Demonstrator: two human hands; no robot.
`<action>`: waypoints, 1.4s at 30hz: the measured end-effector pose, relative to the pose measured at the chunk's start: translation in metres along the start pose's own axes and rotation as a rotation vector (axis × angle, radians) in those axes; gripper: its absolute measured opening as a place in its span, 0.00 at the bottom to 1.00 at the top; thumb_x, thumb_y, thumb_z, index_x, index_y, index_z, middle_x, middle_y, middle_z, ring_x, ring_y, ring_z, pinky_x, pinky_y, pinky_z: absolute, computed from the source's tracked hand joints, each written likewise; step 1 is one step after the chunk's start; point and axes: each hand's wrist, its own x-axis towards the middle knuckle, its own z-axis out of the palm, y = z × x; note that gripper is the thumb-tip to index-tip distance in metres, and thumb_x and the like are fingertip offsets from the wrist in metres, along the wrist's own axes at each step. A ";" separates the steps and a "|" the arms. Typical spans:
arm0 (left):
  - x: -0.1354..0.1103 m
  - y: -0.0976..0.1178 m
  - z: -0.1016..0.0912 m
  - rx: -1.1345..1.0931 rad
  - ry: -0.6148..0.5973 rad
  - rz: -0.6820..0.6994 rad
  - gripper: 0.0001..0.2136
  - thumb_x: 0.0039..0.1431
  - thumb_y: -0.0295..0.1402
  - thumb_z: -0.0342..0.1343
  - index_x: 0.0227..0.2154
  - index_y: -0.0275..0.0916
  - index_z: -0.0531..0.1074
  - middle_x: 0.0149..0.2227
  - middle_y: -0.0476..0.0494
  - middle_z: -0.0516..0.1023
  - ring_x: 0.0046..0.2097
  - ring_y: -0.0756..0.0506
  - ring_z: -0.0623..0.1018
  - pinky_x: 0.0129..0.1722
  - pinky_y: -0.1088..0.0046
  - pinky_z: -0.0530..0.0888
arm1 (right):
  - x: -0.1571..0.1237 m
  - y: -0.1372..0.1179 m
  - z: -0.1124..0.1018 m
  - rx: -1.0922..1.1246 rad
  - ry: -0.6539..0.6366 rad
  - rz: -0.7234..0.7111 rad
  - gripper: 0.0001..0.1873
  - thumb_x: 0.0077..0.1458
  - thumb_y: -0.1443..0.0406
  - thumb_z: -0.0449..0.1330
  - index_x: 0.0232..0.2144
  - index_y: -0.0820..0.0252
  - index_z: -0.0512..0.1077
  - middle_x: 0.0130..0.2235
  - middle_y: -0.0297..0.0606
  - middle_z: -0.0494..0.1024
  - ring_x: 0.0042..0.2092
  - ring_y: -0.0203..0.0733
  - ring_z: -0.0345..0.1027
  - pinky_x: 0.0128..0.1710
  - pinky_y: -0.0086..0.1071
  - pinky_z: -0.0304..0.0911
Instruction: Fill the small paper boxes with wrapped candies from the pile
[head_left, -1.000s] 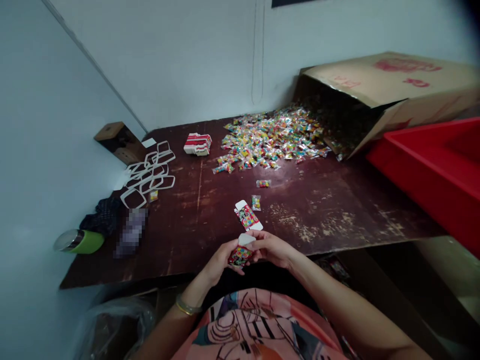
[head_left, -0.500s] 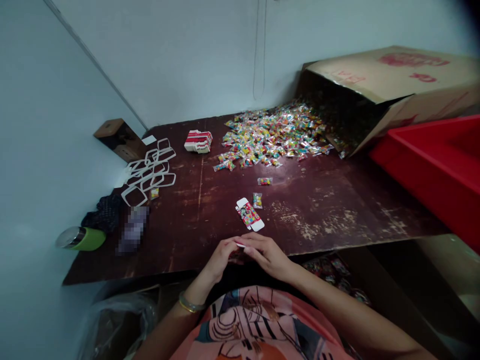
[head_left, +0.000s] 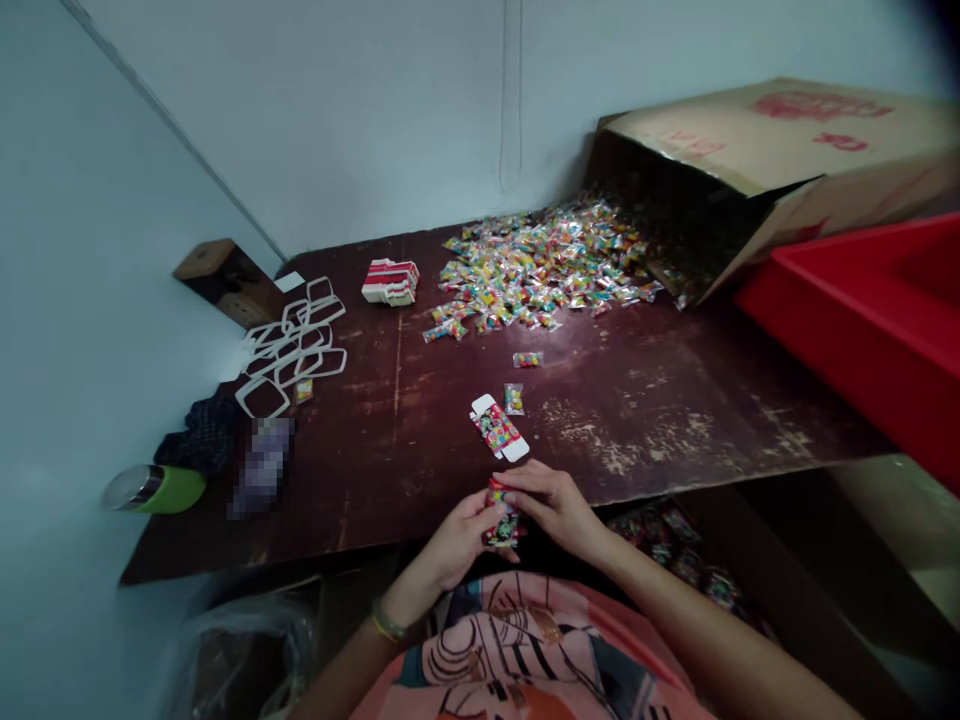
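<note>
Both hands hold a small printed candy box (head_left: pixel 504 526) at the front edge of the table. My left hand (head_left: pixel 459 540) grips its left side and underside, with the thumb on the printed face. The fingers of my right hand (head_left: pixel 556 508) are closed on its top end. Just beyond my hands lies another small box (head_left: pixel 496 428), its white end flaps open. Beside that box is a clear candy packet (head_left: pixel 514 398), and a second candy packet (head_left: pixel 528 359) lies a little farther back.
A heap of candy packets (head_left: pixel 547 265) spreads from a tipped carton (head_left: pixel 780 130). A red bin (head_left: pixel 847 290) stands right. Stacked flat boxes (head_left: pixel 390 282), white frames (head_left: pixel 289 345) and a green cup (head_left: pixel 176 490) are left. Filled packs (head_left: pixel 675 540) lie in a carton below the table.
The small box in my hands has turned so its printed face shows. My left hand has moved lower, with its thumb now on that face. The view has shifted slightly.
</note>
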 end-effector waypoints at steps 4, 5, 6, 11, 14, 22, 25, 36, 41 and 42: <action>0.006 -0.001 -0.008 0.287 -0.026 0.128 0.18 0.56 0.38 0.58 0.49 0.41 0.72 0.52 0.39 0.72 0.53 0.41 0.70 0.49 0.67 0.69 | -0.029 -0.014 -0.074 -0.083 -0.211 0.188 0.15 0.62 0.58 0.54 0.42 0.56 0.77 0.40 0.40 0.79 0.41 0.40 0.71 0.44 0.33 0.64; 0.007 0.001 -0.014 0.315 0.017 0.138 0.18 0.56 0.38 0.57 0.49 0.41 0.72 0.52 0.39 0.71 0.52 0.42 0.70 0.48 0.67 0.70 | -0.033 -0.017 -0.089 -0.129 -0.287 0.209 0.15 0.61 0.57 0.54 0.39 0.57 0.78 0.39 0.39 0.79 0.41 0.40 0.71 0.44 0.32 0.63; 0.008 0.003 -0.020 0.313 0.066 0.132 0.18 0.57 0.39 0.56 0.49 0.40 0.71 0.51 0.39 0.72 0.50 0.42 0.72 0.45 0.68 0.71 | -0.035 -0.018 -0.099 -0.175 -0.345 0.217 0.15 0.61 0.57 0.54 0.36 0.57 0.78 0.38 0.39 0.79 0.40 0.40 0.71 0.44 0.32 0.63; 0.014 0.010 -0.034 0.229 0.167 0.085 0.18 0.57 0.41 0.55 0.47 0.38 0.71 0.44 0.39 0.74 0.40 0.46 0.74 0.37 0.72 0.71 | 0.012 0.009 -0.043 -0.493 -0.093 0.143 0.15 0.60 0.58 0.55 0.45 0.58 0.74 0.45 0.43 0.77 0.46 0.46 0.68 0.48 0.38 0.61; 0.009 0.010 -0.033 0.202 0.198 0.079 0.20 0.55 0.41 0.57 0.50 0.38 0.70 0.44 0.40 0.74 0.41 0.46 0.74 0.38 0.72 0.71 | 0.048 0.033 0.019 -0.787 0.164 0.104 0.28 0.55 0.59 0.60 0.56 0.61 0.64 0.57 0.52 0.67 0.57 0.57 0.57 0.55 0.51 0.53; -0.013 0.000 -0.032 -0.095 0.178 0.016 0.25 0.52 0.42 0.61 0.51 0.35 0.69 0.50 0.32 0.74 0.48 0.39 0.75 0.50 0.60 0.70 | 0.026 0.017 0.037 -0.653 0.096 0.024 0.27 0.54 0.65 0.58 0.57 0.63 0.62 0.53 0.51 0.68 0.50 0.52 0.60 0.49 0.47 0.58; -0.002 -0.001 -0.022 -0.120 0.310 0.141 0.26 0.47 0.40 0.63 0.51 0.40 0.70 0.51 0.41 0.75 0.54 0.40 0.72 0.53 0.66 0.68 | 0.010 -0.011 0.037 -0.523 0.017 -0.112 0.32 0.54 0.59 0.60 0.59 0.58 0.58 0.56 0.46 0.65 0.53 0.50 0.57 0.50 0.44 0.57; 0.003 0.018 -0.025 0.287 0.370 -0.175 0.18 0.33 0.31 0.68 0.32 0.36 0.75 0.30 0.47 0.80 0.38 0.39 0.78 0.38 0.69 0.74 | 0.010 -0.009 0.017 -0.530 0.044 -0.236 0.15 0.61 0.55 0.54 0.44 0.57 0.71 0.61 0.40 0.60 0.58 0.40 0.55 0.57 0.36 0.47; 0.004 0.029 -0.011 0.339 0.286 -0.260 0.12 0.34 0.34 0.66 0.24 0.35 0.74 0.23 0.46 0.78 0.29 0.42 0.76 0.32 0.69 0.73 | 0.014 -0.009 0.008 -0.503 0.115 -0.197 0.18 0.57 0.55 0.59 0.46 0.57 0.67 0.52 0.38 0.70 0.53 0.39 0.59 0.58 0.38 0.45; 0.004 0.030 -0.007 0.329 0.273 -0.249 0.11 0.35 0.35 0.65 0.24 0.35 0.74 0.23 0.46 0.77 0.28 0.43 0.76 0.32 0.69 0.73 | 0.015 -0.009 0.006 -0.497 0.118 -0.207 0.17 0.57 0.56 0.60 0.45 0.57 0.68 0.50 0.37 0.71 0.52 0.39 0.59 0.58 0.38 0.45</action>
